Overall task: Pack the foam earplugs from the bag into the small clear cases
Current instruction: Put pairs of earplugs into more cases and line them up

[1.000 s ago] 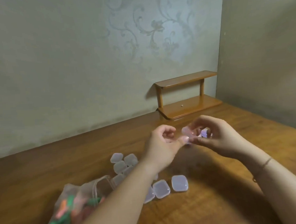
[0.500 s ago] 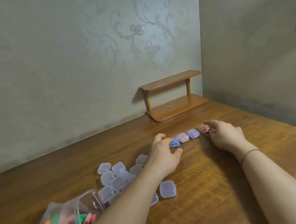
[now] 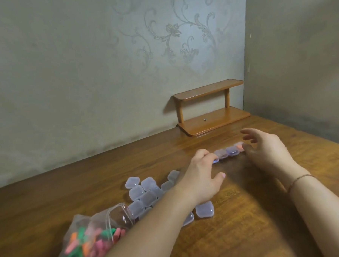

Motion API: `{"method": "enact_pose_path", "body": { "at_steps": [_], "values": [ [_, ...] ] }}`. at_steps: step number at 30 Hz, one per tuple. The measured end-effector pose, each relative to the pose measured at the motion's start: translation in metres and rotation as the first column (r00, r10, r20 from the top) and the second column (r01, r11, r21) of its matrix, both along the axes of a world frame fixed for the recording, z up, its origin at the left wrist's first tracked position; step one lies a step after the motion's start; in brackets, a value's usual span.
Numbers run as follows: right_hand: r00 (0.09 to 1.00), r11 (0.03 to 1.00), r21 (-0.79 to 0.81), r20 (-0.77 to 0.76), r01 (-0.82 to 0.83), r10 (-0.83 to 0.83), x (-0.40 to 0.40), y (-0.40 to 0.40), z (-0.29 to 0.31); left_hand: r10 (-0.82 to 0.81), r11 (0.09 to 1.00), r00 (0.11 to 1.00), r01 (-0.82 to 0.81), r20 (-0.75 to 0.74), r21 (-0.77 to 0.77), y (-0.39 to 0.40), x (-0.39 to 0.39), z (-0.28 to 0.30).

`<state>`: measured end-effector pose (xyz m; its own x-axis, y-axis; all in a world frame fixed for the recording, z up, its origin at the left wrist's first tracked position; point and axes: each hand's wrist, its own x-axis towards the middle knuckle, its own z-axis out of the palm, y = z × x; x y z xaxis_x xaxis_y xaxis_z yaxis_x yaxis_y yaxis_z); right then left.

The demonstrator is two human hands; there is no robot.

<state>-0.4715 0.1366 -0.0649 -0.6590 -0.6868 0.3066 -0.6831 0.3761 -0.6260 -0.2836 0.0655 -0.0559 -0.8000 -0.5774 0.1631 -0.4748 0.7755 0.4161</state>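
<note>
A clear bag (image 3: 92, 238) of green, pink and orange foam earplugs lies at the lower left, mouth toward the centre. Several empty small clear cases (image 3: 144, 194) cluster beside it, partly under my left forearm. A short row of filled cases (image 3: 228, 152) stretches across the table's middle. My left hand (image 3: 201, 177) rests palm down, its fingertips covering the row's left end case with blue inside. My right hand (image 3: 268, 148) hovers with spread fingers at the row's right end, just beside the case with orange inside (image 3: 239, 145). Neither hand holds anything.
A small two-tier wooden shelf (image 3: 212, 108) stands against the wall behind the row. The wooden table (image 3: 248, 222) meets the wall at the back and a corner wall at the right.
The filled case held between both hands a second ago now sits at the row's right end. My right hand has lifted off it and spread its fingers. The left hand stays on the row's left end.
</note>
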Motion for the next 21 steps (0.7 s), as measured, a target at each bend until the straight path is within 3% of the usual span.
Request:
{"method": "enact_pose_path", "body": {
  "at_steps": [3, 6, 8, 10, 13, 17, 19, 21],
  "values": [
    [0.975, 0.972, -0.136, -0.146, -0.189, 0.169, 0.044, 0.005, 0.013, -0.1, 0.959, 0.994, 0.084, -0.047, -0.271, 0.022, 0.044, 0.019],
    [0.866, 0.886, -0.174, -0.355, -0.431, 0.352, 0.106, 0.007, 0.018, -0.189, 0.901, 0.975, 0.126, -0.114, -0.414, 0.039, 0.102, 0.028],
    [0.772, 0.841, -0.108, -0.472, -0.53, 0.425, 0.143, 0.004, 0.016, -0.165, 0.879, 0.97, 0.063, -0.178, -0.472, 0.037, 0.144, 0.027],
    [0.693, 0.797, 0.036, -0.471, -0.604, 0.546, 0.172, -0.004, 0.011, -0.056, 0.87, 0.969, -0.07, -0.239, -0.488, 0.025, 0.187, 0.025],
    [0.578, 0.657, 0.214, -0.335, -0.722, 0.744, 0.202, -0.02, 0.007, 0.195, 0.87, 0.937, -0.302, -0.29, -0.391, 0.002, 0.25, 0.018],
    [0.517, 0.572, 0.281, -0.25, -0.77, 0.819, 0.23, -0.054, -0.004, 0.532, 0.799, 0.8, -0.583, -0.279, -0.147, -0.023, 0.308, -0.006],
    [0.494, 0.548, 0.24, -0.252, -0.801, 0.832, 0.239, -0.069, -0.012, 0.605, 0.775, 0.745, -0.631, -0.282, -0.005, -0.026, 0.317, -0.014],
    [0.485, 0.537, 0.217, -0.25, -0.815, 0.838, 0.246, -0.076, -0.02, 0.604, 0.789, 0.754, -0.612, -0.259, 0.054, -0.023, 0.316, -0.019]
  ]
}}
